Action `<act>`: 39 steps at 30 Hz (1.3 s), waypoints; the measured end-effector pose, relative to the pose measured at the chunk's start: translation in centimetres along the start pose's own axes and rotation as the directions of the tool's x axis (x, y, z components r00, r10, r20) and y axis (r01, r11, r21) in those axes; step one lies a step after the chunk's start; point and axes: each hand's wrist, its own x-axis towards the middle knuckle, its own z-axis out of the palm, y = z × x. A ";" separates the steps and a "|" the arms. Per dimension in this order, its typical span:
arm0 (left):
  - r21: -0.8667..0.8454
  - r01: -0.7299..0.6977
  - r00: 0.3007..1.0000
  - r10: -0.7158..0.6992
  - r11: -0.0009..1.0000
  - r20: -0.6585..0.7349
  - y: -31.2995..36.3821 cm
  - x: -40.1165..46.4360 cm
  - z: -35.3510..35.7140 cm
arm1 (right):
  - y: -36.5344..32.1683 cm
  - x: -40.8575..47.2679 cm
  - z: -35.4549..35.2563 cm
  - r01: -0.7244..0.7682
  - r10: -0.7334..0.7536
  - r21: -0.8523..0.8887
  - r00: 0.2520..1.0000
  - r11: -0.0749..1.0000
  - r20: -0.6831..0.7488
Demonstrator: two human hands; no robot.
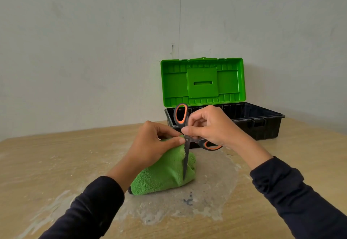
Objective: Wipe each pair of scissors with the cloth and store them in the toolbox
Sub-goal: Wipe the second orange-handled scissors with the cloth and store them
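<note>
A pair of scissors (186, 156) with grey and orange handles is held upright, spread open, one blade pointing down over the table. My right hand (210, 126) grips the handles near the pivot. My left hand (152, 145) holds a fluffy green cloth (163, 175), pinching it against a blade just below the pivot. The cloth hangs down behind the visible blade to the table. The toolbox (262, 124) stands behind, black base with its green lid (202, 81) raised; its inside looks dark and I cannot see what it holds.
The wooden table (56, 163) has pale, worn patches of residue around the cloth. A plain grey wall rises just behind the toolbox. A small dark tip (129, 190) peeks out under the cloth's left end.
</note>
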 end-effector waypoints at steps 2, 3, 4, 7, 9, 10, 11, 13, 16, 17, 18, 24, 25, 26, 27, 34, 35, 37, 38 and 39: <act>0.005 0.005 1.000 -0.005 1.000 0.001 -0.2 0.0 -0.2 | 0.0 0.0 0.5 0.032 -0.033 -0.016 0.999 0.999 -0.019; -0.004 0.015 1.000 -0.015 1.000 0.011 -0.3 0.0 -0.3 | -0.1 0.0 0.7 0.038 -0.038 -0.017 0.999 0.999 -0.021; -0.020 0.024 1.000 -0.024 1.000 0.019 -0.4 -0.1 -0.4 | -0.1 0.0 0.7 0.039 -0.039 -0.013 0.999 0.999 -0.017; -0.055 0.022 1.000 -0.021 0.998 0.016 -0.1 0.1 -0.9 | -0.2 -0.1 -0.2 0.024 -0.024 0.022 1.000 0.999 -0.016; -0.070 0.033 0.999 -0.034 0.997 -0.014 -0.1 0.3 -1.5 | 0.0 0.0 -1.1 0.010 -0.009 0.039 0.999 0.999 -0.034; -0.083 0.042 0.999 -0.044 0.996 -0.030 -0.1 0.3 -1.7 | 0.1 0.0 -1.5 0.008 -0.007 0.041 0.999 0.999 -0.038; -0.092 0.051 0.998 -0.054 0.994 -0.040 -0.1 0.3 -1.8 | 0.2 0.0 -1.7 0.009 -0.007 0.043 0.999 0.999 -0.037; -0.093 0.055 0.998 -0.057 0.994 -0.027 0.2 0.2 -1.4 | 0.2 -0.1 -1.6 0.018 -0.017 0.033 1.000 0.999 -0.015; -0.067 0.029 0.999 -0.027 0.997 0.022 0.5 0.1 -0.5 | 0.0 0.0 -0.7 0.061 -0.061 -0.016 0.998 0.998 0.014; -0.067 0.023 1.000 -0.021 0.997 0.023 0.5 0.1 -0.4 | 0.0 0.1 -0.6 0.062 -0.062 -0.007 0.998 0.998 0.010; -0.068 0.019 1.000 -0.018 0.997 0.015 0.5 0.1 -0.5 | -0.1 0.1 -0.7 0.055 -0.055 0.019 0.998 0.998 0.001; -0.056 -0.011 1.000 0.011 0.998 0.000 0.6 0.2 -1.2 | -0.1 -0.1 -1.1 0.038 -0.035 0.077 0.998 0.996 -0.045; -0.063 -0.006 1.000 0.006 0.998 -0.010 0.5 0.2 -1.3 | 0.0 -0.1 -1.2 0.033 -0.029 0.085 0.998 0.996 -0.050; -0.077 0.003 1.000 -0.005 0.997 -0.022 0.4 0.2 -1.5 | 0.1 -0.1 -1.4 0.027 -0.021 0.095 0.998 0.995 -0.059; -0.089 0.012 0.999 -0.015 0.996 -0.032 0.3 0.3 -1.6 | 0.2 -0.1 -1.6 0.020 -0.013 0.102 0.997 0.995 -0.071; -0.110 0.062 0.992 -0.073 0.992 -0.104 -0.1 0.4 -2.5 | 1.2 0.0 -2.5 -0.013 0.028 0.099 0.989 0.995 -0.147; -0.124 0.085 0.985 -0.103 0.989 -0.141 -0.4 0.4 -2.9 | 1.3 0.0 -2.6 -0.022 0.039 0.104 0.984 0.994 -0.171; -0.143 0.141 0.963 -0.169 0.980 -0.210 -1.1 0.5 -3.5 | 1.6 0.0 -2.9 -0.039 0.079 0.151 0.959 0.988 -0.274; -0.134 0.164 0.954 -0.192 0.977 -0.231 -1.4 0.5 -3.7 | 1.9 0.1 -3.2 -0.043 0.112 0.199 0.930 0.979 -0.350; -0.110 0.175 0.950 -0.197 0.978 -0.243 -1.7 0.5 -3.7 | 2.1 0.1 -3.4 -0.041 0.150 0.255 0.893 0.966 -0.425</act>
